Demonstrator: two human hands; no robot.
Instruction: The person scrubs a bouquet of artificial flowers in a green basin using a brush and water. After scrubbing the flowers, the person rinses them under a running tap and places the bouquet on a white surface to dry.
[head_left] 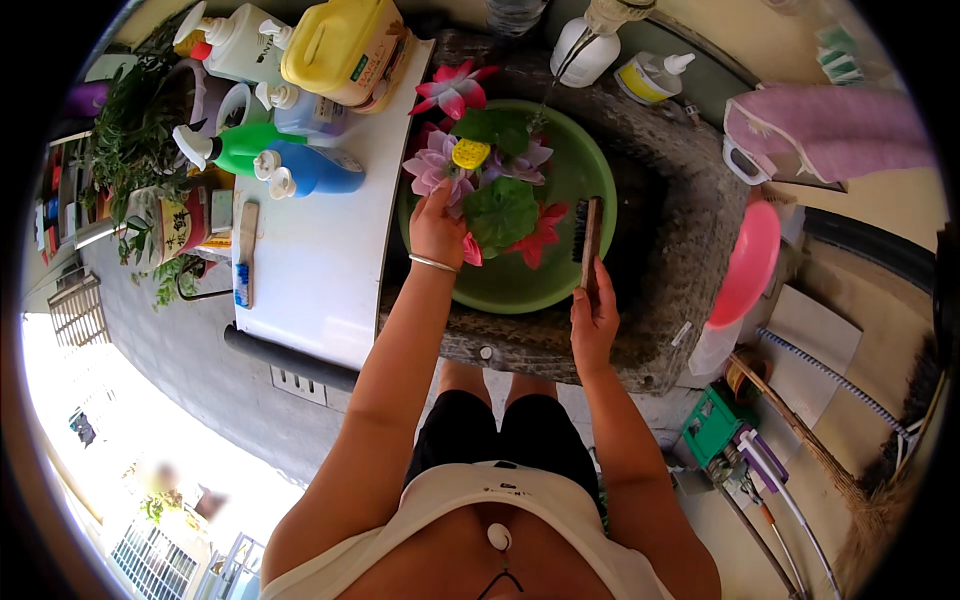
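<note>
Artificial flowers and a scrubbing brush held over a green basin

The left hand (437,228) closes its fingers on the bunch of artificial flowers (490,190), which sits inside the green basin (585,165) just beyond the fingertips. The right hand (593,318) grips the handle of the brush (591,232), bristle head raised past the fingers over the basin's bare right side, where open room remains. The basin rests in a stone sink (690,240); bottles (300,165) lie left of the left hand on a white top (320,270).

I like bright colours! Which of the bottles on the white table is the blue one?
The blue bottle lies on its side at the near end of the group, next to the green bottle; the big jug is yellow.
</note>
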